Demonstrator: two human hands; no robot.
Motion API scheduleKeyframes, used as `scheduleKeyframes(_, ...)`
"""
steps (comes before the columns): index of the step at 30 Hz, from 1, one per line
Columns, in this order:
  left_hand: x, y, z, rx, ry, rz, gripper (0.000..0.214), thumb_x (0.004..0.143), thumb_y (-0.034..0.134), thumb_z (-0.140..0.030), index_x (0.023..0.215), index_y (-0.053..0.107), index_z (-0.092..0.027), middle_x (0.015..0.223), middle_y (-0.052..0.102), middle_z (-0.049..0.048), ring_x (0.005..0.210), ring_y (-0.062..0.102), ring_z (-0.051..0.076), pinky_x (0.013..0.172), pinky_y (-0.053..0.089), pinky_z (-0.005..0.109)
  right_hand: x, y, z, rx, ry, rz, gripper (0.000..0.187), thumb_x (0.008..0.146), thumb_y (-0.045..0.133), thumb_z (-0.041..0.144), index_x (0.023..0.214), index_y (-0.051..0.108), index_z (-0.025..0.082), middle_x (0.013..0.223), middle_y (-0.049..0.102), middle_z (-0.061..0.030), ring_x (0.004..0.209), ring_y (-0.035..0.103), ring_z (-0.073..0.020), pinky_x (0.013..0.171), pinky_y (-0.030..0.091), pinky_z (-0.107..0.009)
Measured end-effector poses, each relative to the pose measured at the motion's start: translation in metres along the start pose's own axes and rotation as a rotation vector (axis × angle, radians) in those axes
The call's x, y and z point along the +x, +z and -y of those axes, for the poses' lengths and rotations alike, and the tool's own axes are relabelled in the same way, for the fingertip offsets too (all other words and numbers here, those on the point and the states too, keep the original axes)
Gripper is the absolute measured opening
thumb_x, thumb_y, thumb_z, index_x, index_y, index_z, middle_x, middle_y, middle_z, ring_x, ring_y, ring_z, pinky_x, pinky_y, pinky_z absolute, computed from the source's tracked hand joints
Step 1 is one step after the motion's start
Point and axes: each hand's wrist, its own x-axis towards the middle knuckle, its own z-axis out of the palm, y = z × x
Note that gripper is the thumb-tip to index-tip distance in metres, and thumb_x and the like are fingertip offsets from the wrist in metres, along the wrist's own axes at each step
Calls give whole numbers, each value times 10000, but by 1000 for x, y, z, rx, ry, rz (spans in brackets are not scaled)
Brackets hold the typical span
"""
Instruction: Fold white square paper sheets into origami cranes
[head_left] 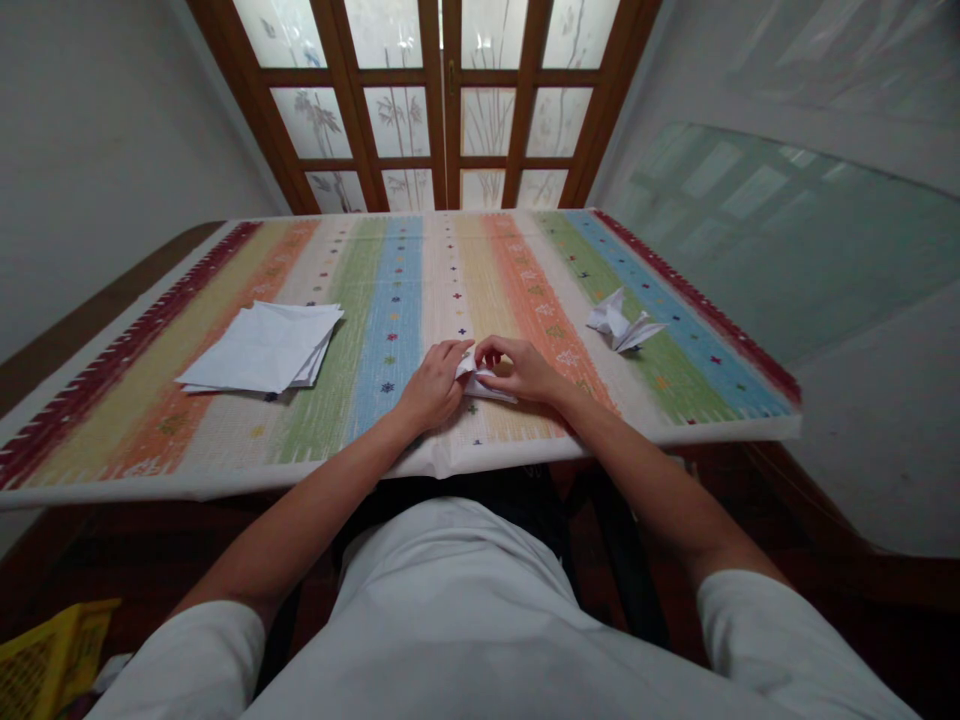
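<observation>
Two hands, head view: left hand (433, 385) and right hand (525, 370) meet, fingertips pinching a small white folded paper (480, 384) lying on the striped cloth (390, 300) near its front edge. A sharp crease probably needs the edges aligned and the paper pressed flat.

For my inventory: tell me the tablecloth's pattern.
Tablecloth: multicoloured lengthwise stripes with small motifs; the head view shows it.

bare cloth between paper stack (262, 348) and hands, folded figure (622, 324) blocking right
</observation>
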Motion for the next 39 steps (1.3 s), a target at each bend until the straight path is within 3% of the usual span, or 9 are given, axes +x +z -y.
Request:
scheduleKeyframes(4,1,-2,-6,-3,-10,22,511,1042,511,-260,1542,542,-156,1506,627,193,1414,571,341,1269,453,570,-1,-2,0,25,-14,-11,166,864,686,279,1022,726,251,990,779,-59,894,688,-242,851,546,-374)
scheduleKeyframes(9,1,-6,-12,-8,7,46,537,1076,573,-432,1552,541,-186,1508,624,193,1405,572,366,1241,471,589,0,-3,-9,21,69,-46,161,883,660,279,1015,747,247,997,813,-67,882,715,-246,796,541,-350)
scheduleKeyframes(12,0,-6,-11,-4,13,48,497,1066,583,-386,1526,557,-202,1494,627,183,1393,582,359,1238,472,580,0,-3,-12,21,94,-43,147,881,694,306,995,756,239,952,801,-63,813,693,-230,746,517,-333)
scheduleKeyframes(17,0,-4,-7,-6,0,28,427,936,644,-204,1360,597,-180,1357,666,166,1278,631,338,1159,527,539,-1,-2,-17,46,147,-79,172,820,783,306,958,714,230,875,752,-29,687,616,-174,663,456,-296)
scheduleKeyframes(22,-2,-6,-6,25,34,63,235,909,689,-179,1138,649,-214,1290,668,137,1220,633,323,1111,543,509,-3,-4,-19,-37,173,-12,108,857,710,289,928,719,208,773,711,-14,670,576,-162,640,408,-282)
scheduleKeyframes(27,-3,-5,-7,23,67,86,173,1027,694,-354,1137,699,-221,1304,688,142,1235,639,328,1119,538,529,-4,-13,-14,-105,159,-28,230,964,594,318,961,785,190,851,762,-56,724,603,-181,700,438,-306)
scheduleKeyframes(31,-2,-2,-4,51,73,110,171,1066,591,-263,1142,732,-201,1248,717,143,1207,654,318,1129,532,538,-5,-18,-12,-82,187,41,254,928,713,415,984,800,183,852,753,-59,727,599,-181,687,440,-304)
scheduleKeyframes(39,-4,0,0,50,68,73,172,1039,629,-224,1152,758,-207,1335,701,148,1295,635,320,1165,519,540,-6,-21,-15,-23,225,151,274,848,795,443,916,783,178,809,702,-33,726,576,-175,691,422,-307)
